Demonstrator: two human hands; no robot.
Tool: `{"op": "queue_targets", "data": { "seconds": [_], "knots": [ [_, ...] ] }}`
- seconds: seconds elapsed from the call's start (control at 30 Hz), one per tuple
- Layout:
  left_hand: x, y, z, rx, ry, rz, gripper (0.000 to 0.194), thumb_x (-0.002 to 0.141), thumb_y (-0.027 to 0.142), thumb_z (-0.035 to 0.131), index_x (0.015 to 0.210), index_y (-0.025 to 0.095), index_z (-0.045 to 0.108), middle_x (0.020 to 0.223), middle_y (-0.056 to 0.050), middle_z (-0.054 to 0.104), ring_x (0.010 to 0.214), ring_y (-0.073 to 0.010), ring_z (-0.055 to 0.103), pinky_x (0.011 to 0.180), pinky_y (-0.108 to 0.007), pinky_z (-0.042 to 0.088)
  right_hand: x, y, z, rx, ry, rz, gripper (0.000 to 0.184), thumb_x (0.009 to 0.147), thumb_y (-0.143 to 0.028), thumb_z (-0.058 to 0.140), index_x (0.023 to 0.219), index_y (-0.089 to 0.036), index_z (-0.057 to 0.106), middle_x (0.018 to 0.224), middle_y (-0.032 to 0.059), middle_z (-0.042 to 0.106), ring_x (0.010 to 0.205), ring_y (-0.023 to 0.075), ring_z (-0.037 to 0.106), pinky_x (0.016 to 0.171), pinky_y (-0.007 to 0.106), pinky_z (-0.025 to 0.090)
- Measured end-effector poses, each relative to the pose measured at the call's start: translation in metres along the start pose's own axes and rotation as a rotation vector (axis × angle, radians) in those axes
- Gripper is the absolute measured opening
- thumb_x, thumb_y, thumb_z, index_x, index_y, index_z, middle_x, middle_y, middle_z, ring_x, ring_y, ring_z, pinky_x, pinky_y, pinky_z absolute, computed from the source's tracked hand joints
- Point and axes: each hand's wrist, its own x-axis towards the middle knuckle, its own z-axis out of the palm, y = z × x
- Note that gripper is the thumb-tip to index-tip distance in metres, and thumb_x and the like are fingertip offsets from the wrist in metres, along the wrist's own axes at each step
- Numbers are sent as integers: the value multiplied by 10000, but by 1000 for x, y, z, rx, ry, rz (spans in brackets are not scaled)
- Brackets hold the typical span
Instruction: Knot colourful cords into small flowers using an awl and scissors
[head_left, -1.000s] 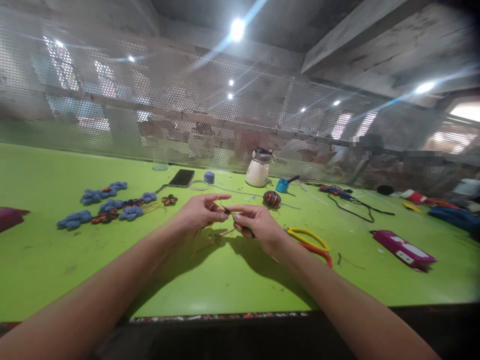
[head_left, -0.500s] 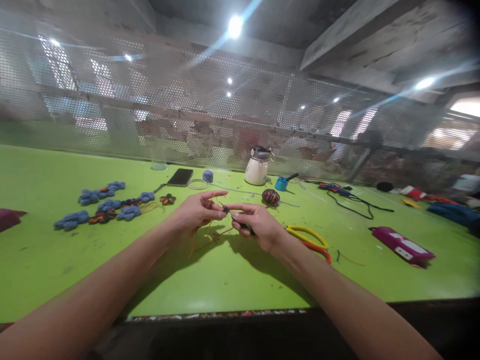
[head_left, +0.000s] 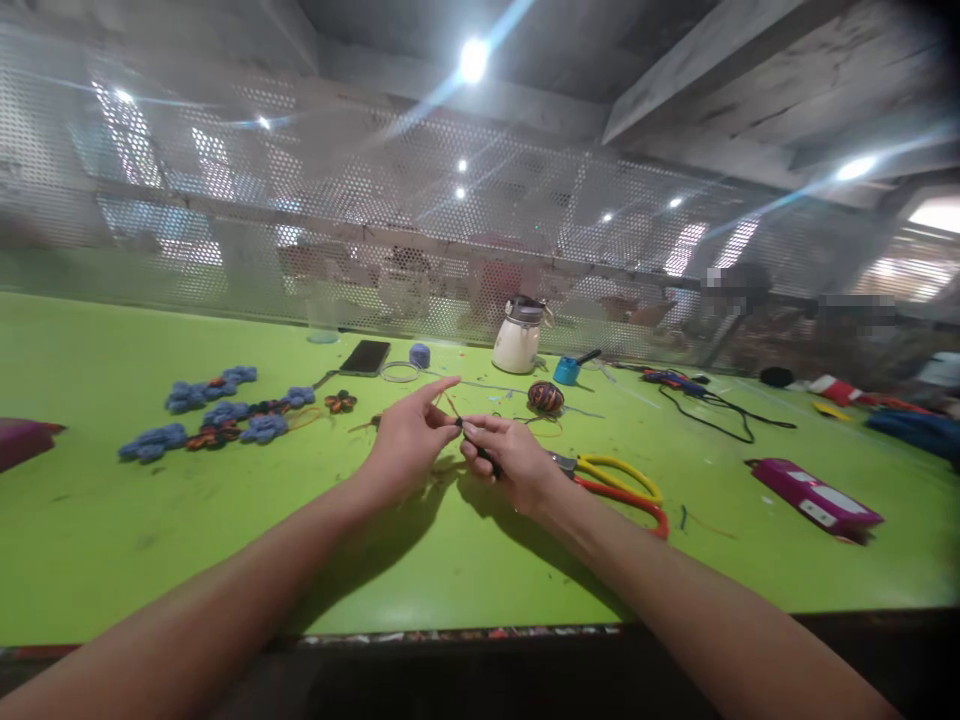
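My left hand (head_left: 411, 437) is closed, thumb and fingers pinching a small dark piece of crochet (head_left: 459, 424). Orange yarn (head_left: 448, 402) runs taut from its raised forefinger down to that piece. My right hand (head_left: 514, 455) meets it fingertip to fingertip, wrapped around a dark-handled crochet hook (head_left: 487, 460); the hook's tip is too small to make out. Just behind the hands lies a ball of dark and orange variegated yarn (head_left: 545, 397). Scissors (head_left: 619, 480) with yellow and red handles lie beside my right wrist.
Blue crocheted flowers (head_left: 154, 442) and a small dark-orange flower (head_left: 341, 401) lie left. Farther back are a phone (head_left: 365, 357), blue yarn ball (head_left: 419, 355), white jug (head_left: 517, 340) and blue pot (head_left: 567, 370). A purple power strip (head_left: 817, 495) sits right. Mesh partition (head_left: 420, 230) stands behind.
My left hand has turned and drawn its fingertips closer to the right hand's. Its forefinger still holds the yarn up. The view has shifted slightly, so everything sits a little farther right.
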Motion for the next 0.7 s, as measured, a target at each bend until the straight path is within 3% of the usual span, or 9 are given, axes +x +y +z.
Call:
{"op": "queue_targets", "data": {
  "seconds": [0.1, 0.23, 0.37, 0.7],
  "knots": [
    [1, 9, -6, -353, -71, -228, 850, 610, 135, 743, 1380, 193, 388, 620, 27, 614, 408, -54, 374, 428, -195, 242, -3, -2, 2, 24, -17, -99, 309, 687, -306, 716, 899, -123, 585, 530, -57, 513, 368, 25, 354, 376, 170, 214],
    [2, 14, -14, -589, -179, -324, 968, 586, 89, 769, 1415, 130, 270, 586, 43, 590, 360, -17, 282, 388, -186, 120, -6, -6, 1, -88, -30, -220, 330, 728, -314, 688, 991, -131, 607, 538, -50, 532, 378, 36, 369, 378, 183, 225],
    [3, 15, -19, -611, -260, -337, 891, 617, 75, 749, 1384, 91, 296, 516, 74, 538, 348, -17, 271, 375, -186, 90, -8, -11, -1, -262, -61, -336, 415, 770, -310, 641, 1153, -155, 599, 529, -61, 511, 382, 47, 355, 376, 196, 235],
    [4, 21, -25, -532, -280, -371, 966, 617, 113, 750, 1424, 187, 226, 560, 36, 587, 410, -63, 434, 391, -188, 113, -12, -24, -6, -421, -169, -406, 378, 795, -268, 594, 1149, -142, 639, 486, -69, 426, 405, 53, 320, 401, 219, 241]
  ]
}}
